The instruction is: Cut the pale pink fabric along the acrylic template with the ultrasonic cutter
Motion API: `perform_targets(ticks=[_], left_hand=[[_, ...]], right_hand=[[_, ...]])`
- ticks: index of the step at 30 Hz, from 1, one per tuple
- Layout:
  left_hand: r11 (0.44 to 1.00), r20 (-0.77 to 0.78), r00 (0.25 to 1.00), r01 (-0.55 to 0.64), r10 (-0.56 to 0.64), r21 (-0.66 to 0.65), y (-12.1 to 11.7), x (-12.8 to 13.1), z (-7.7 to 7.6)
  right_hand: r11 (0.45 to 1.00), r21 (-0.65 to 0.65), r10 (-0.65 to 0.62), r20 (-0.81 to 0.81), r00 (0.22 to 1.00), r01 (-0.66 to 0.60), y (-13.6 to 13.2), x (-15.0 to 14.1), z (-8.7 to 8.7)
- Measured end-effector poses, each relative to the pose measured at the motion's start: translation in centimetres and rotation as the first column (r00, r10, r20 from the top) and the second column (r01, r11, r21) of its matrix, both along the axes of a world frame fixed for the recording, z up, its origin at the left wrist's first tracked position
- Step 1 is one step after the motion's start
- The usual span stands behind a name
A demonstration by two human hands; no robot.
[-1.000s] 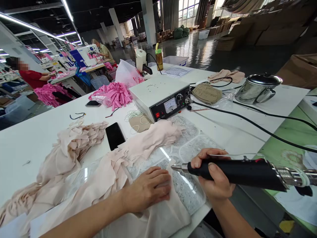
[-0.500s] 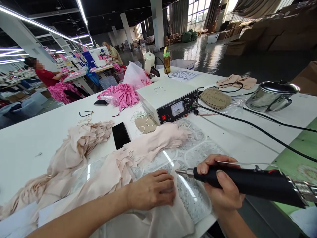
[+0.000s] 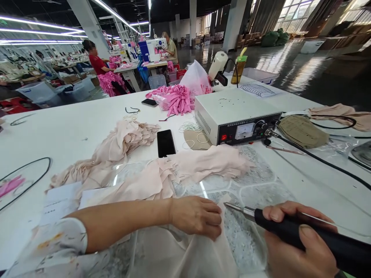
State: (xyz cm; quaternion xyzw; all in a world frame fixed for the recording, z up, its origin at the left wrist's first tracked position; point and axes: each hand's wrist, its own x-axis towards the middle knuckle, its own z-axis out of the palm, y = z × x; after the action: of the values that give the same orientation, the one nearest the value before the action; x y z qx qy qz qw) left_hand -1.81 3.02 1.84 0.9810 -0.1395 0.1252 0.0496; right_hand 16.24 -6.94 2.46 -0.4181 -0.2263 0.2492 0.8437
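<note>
My left hand (image 3: 195, 216) is closed, with its curled fingers pressed on a pale pink fabric piece (image 3: 210, 251) over the clear mat (image 3: 246, 239). My right hand (image 3: 304, 239) is wrapped round the black handle of an ultrasonic cutter (image 3: 285, 228), thumb on top. The cutter's slim metal tip points left and sits at the fabric's narrow upper end, just beyond my left fingers. Whether the tip touches the cloth is hard to tell. Stacks of pale pink fabric pieces (image 3: 208, 164) lie just past my left hand, and another pile (image 3: 127, 137) is further left.
A generator box (image 3: 237, 116) with a meter and a black cable (image 3: 321, 158) stands behind the mat. Nearby are a phone (image 3: 166, 143), a brown fabric stack (image 3: 303, 131), pink strips (image 3: 178, 98) and a bottle (image 3: 239, 70). Two people work at the far left.
The head view has turned left, so the table things appear further right. The cutter's tip stays at the fabric's upper end, and both hands keep their holds.
</note>
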Motion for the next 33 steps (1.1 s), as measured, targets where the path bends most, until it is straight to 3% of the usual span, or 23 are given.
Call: perform_targets(ticks=[8,16,24,28,33], left_hand=[[1.000,-0.067,0.998,0.005,-0.005,-0.001,0.1,-0.1,0.0],[0.999,-0.016,1.000,0.021,-0.020,0.032,0.0,0.0,0.1],[0.998,-0.045,0.999,0.032,-0.030,0.046,0.1,0.0,0.3],[0.999,-0.029,0.999,0.029,-0.028,0.043,0.1,0.0,0.4],[0.999,-0.012,1.000,0.026,-0.026,0.034,0.1,0.0,0.6]], right_hand=[[1.000,-0.024,-0.017,-0.062,0.998,0.016,0.2,-0.1,0.2],[0.998,-0.048,-0.051,-0.130,0.990,0.045,-0.2,0.1,1.5],[0.985,-0.026,0.168,-0.049,0.985,-0.169,-3.9,1.1,-0.4],[0.979,-0.013,0.201,-0.011,0.979,-0.201,-3.7,0.9,-0.7],[0.980,0.003,0.200,-0.030,0.979,-0.200,-2.9,0.3,0.2]])
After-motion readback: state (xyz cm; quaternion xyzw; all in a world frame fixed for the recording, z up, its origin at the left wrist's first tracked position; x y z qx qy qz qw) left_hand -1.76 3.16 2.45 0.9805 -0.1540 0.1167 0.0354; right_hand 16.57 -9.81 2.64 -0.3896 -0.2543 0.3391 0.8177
